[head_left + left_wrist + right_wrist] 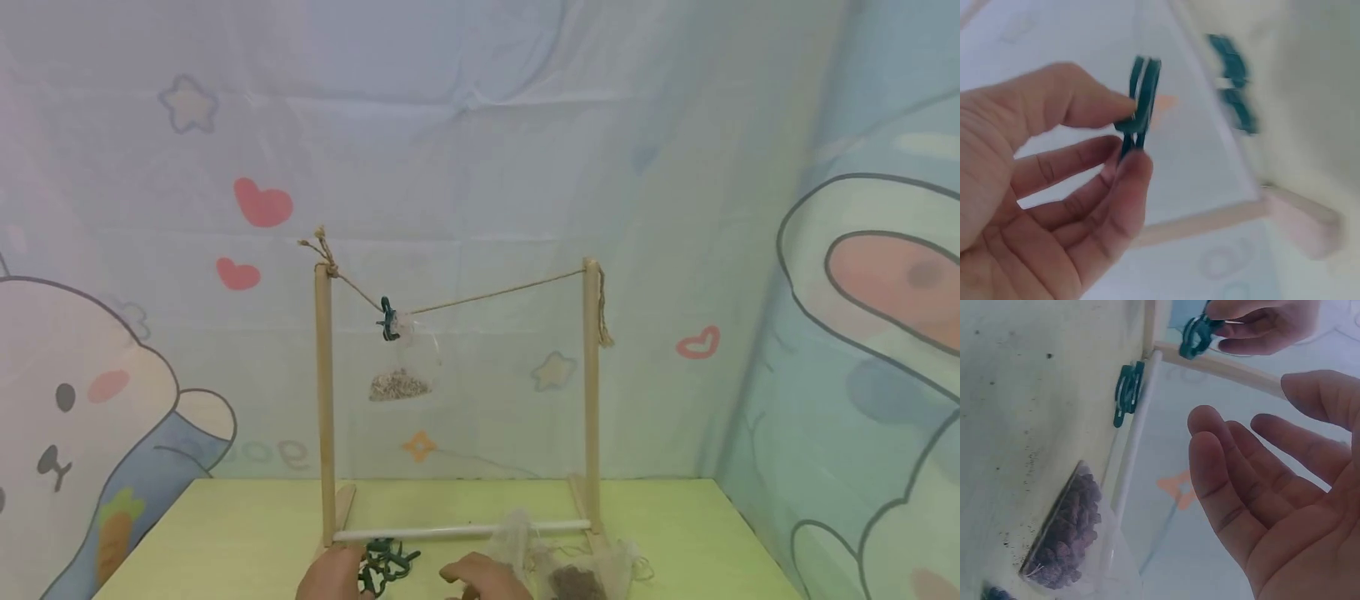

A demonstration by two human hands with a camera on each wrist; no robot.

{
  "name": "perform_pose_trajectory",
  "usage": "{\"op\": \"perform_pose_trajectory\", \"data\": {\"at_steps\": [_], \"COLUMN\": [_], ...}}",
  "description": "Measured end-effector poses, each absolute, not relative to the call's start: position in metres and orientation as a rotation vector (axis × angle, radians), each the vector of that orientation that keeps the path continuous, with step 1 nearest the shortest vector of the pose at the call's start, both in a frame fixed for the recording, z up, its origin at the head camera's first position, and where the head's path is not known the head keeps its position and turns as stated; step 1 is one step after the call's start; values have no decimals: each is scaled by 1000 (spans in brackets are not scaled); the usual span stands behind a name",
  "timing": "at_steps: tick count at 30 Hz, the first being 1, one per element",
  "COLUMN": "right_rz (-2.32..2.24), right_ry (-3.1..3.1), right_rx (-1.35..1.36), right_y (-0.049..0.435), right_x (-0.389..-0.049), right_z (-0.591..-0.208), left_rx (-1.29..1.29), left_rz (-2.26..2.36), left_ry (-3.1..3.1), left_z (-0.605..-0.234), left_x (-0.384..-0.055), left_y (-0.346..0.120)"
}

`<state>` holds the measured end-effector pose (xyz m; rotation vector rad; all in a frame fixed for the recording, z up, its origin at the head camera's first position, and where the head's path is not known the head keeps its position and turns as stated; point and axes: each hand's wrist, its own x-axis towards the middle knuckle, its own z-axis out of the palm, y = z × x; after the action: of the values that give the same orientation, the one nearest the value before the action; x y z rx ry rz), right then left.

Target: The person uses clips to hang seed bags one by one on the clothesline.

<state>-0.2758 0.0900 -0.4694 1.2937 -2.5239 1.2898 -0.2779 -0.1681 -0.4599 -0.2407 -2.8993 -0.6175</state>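
My left hand (332, 575) pinches a green plastic clip (1146, 94) between thumb and fingertips, held above the table. Empty, with its fingers loosely bent and apart, my right hand (487, 577) hovers over the front of the table. Other green clips (392, 560) lie by the white crossbar (450, 531). To the right of them, a sheer mesh bag (1067, 534) holds dark brown pieces. A hanging clip (388, 320) fastens a clear bag (401, 385) with small speckled bits in its bottom to the twine (495, 294).
Two wooden posts (324, 408) on feet carry the sagging twine, tied at each top. The right post (592, 400) has loose twine ends hanging. Behind the pale yellow table (225, 533) hangs a cartoon-printed cloth (480, 183). Dark specks dot the tabletop near the mesh bag.
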Motion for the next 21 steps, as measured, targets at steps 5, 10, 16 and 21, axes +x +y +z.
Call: {"op": "perform_pose_trajectory", "data": {"at_steps": [5,10,16,21], "right_rz": [1778,2040,2193,2185], "right_ry": [-2504,-2455,-2421,-2426], "right_rx": [1020,898,873,862], "right_y": [96,97,95,94], "right_x": [-273,-275,-276,-273], "right_z": [-462,-466,-468,-463], "left_rx": [-460,-713,-889,-964], "left_rz": [-740,-812,-852,-928], "left_ry": [-2785,-2627,-2603,-2598], "left_z": [-436,-424,-421,-423], "left_x": [-263,-251,-246,-248], "left_y": [-151,-134,-125,-124]}}
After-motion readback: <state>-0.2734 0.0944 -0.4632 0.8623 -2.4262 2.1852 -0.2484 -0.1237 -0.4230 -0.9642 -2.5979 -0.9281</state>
